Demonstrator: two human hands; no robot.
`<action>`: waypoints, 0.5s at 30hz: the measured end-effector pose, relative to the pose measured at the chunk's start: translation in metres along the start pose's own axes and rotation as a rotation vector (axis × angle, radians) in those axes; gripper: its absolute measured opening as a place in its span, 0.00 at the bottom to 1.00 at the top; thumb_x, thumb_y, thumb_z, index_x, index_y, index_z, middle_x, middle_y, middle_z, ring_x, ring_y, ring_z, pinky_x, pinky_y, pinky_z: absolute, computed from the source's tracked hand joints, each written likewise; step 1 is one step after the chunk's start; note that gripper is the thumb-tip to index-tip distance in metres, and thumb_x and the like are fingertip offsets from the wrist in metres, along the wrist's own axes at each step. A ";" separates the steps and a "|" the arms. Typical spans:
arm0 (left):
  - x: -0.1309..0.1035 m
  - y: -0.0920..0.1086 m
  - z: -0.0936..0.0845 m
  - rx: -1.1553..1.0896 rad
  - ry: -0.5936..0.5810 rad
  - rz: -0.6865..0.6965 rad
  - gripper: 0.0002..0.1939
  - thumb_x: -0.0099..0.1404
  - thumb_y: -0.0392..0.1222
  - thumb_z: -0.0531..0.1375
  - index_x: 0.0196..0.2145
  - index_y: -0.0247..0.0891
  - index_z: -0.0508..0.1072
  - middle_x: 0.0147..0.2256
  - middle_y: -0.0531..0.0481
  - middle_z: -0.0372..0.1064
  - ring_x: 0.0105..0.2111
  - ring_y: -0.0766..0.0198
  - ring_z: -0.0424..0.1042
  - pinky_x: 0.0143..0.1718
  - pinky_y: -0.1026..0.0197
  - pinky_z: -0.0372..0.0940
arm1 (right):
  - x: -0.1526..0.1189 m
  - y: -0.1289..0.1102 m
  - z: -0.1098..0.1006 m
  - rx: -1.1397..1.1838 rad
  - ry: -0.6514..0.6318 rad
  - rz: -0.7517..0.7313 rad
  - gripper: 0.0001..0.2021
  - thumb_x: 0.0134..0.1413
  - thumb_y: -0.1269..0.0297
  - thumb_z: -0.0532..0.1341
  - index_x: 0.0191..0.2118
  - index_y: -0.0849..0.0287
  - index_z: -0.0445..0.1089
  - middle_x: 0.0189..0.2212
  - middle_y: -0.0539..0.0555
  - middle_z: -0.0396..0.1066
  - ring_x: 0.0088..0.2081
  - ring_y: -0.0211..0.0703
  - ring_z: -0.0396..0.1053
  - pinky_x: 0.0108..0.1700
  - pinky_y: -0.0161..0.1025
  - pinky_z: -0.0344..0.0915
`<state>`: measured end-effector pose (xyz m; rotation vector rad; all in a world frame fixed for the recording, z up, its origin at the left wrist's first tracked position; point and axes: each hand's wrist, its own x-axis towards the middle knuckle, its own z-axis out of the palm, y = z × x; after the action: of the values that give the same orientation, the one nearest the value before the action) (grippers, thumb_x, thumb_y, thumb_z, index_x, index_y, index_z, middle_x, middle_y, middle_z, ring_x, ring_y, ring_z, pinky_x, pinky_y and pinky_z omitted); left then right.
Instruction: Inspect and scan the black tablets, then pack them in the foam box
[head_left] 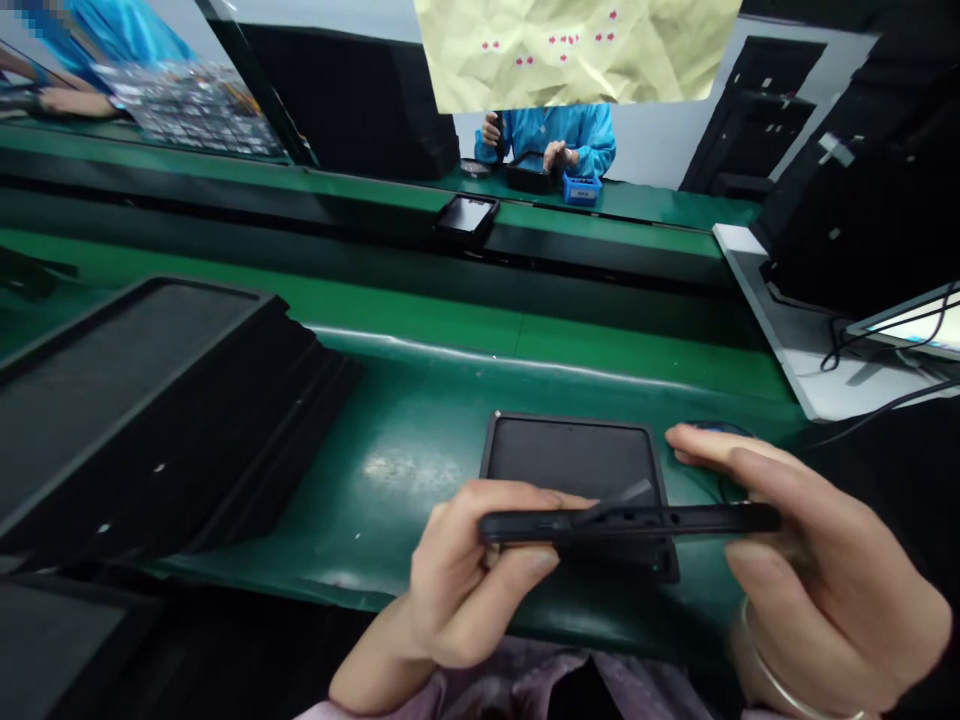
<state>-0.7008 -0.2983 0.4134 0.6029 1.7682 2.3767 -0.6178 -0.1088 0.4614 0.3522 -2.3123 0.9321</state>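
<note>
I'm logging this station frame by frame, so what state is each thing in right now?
Black tablet: held edge-on and level between both hands, above the mat.
Left hand: grip shut on the tablet's left end.
Right hand: grip shut on the tablet's right end.
Black tray: lying flat on the green mat, partly hidden by the tablet.
Tablet on the belt: lying flat, screen up.
Stacked black trays: piled at left, tilted.

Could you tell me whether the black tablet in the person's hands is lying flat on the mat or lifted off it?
Lifted. The tablet is held edge-on between the left hand and right hand, above the mat.
</note>
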 end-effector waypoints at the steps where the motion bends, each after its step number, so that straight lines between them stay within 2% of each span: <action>1: 0.003 -0.001 0.001 0.020 -0.035 0.028 0.18 0.60 0.52 0.63 0.43 0.38 0.72 0.31 0.46 0.75 0.33 0.53 0.76 0.34 0.56 0.72 | 0.009 -0.001 -0.005 -0.016 -0.045 -0.057 0.23 0.60 0.74 0.56 0.60 0.57 0.60 0.53 0.58 0.67 0.54 0.51 0.67 0.52 0.47 0.69; 3: 0.011 -0.003 0.004 0.059 -0.096 0.085 0.18 0.61 0.51 0.63 0.45 0.38 0.72 0.35 0.44 0.76 0.37 0.52 0.77 0.37 0.54 0.72 | 0.022 -0.004 -0.010 -0.054 -0.120 -0.127 0.14 0.59 0.75 0.58 0.50 0.62 0.69 0.45 0.57 0.73 0.48 0.45 0.71 0.53 0.41 0.68; 6: 0.020 -0.006 0.006 0.108 -0.190 0.189 0.17 0.62 0.47 0.62 0.46 0.38 0.71 0.37 0.43 0.77 0.38 0.52 0.77 0.39 0.56 0.72 | 0.030 -0.009 -0.011 -0.065 -0.170 -0.121 0.08 0.58 0.78 0.58 0.41 0.63 0.72 0.35 0.53 0.75 0.40 0.39 0.73 0.45 0.35 0.71; 9: 0.021 -0.013 0.004 0.153 -0.319 0.333 0.14 0.63 0.38 0.61 0.47 0.39 0.71 0.40 0.45 0.78 0.38 0.57 0.78 0.39 0.60 0.71 | 0.026 -0.009 -0.011 -0.058 -0.222 -0.080 0.09 0.59 0.78 0.57 0.40 0.62 0.72 0.32 0.52 0.74 0.36 0.37 0.71 0.35 0.32 0.70; 12: 0.019 -0.019 0.001 0.216 -0.425 0.431 0.16 0.64 0.32 0.59 0.49 0.41 0.69 0.43 0.48 0.77 0.40 0.62 0.78 0.41 0.65 0.69 | 0.022 -0.004 -0.013 -0.087 -0.301 -0.039 0.08 0.61 0.76 0.57 0.42 0.59 0.71 0.36 0.52 0.73 0.38 0.37 0.70 0.36 0.32 0.69; 15: 0.019 -0.021 0.000 0.231 -0.441 0.424 0.16 0.65 0.31 0.58 0.50 0.41 0.68 0.44 0.47 0.77 0.41 0.62 0.77 0.41 0.65 0.69 | 0.020 0.000 -0.016 -0.106 -0.356 -0.065 0.10 0.62 0.75 0.56 0.45 0.57 0.70 0.39 0.52 0.72 0.41 0.37 0.69 0.40 0.31 0.69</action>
<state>-0.7209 -0.2861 0.3985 1.5323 1.8501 2.0351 -0.6258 -0.0981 0.4829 0.5842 -2.6410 0.7595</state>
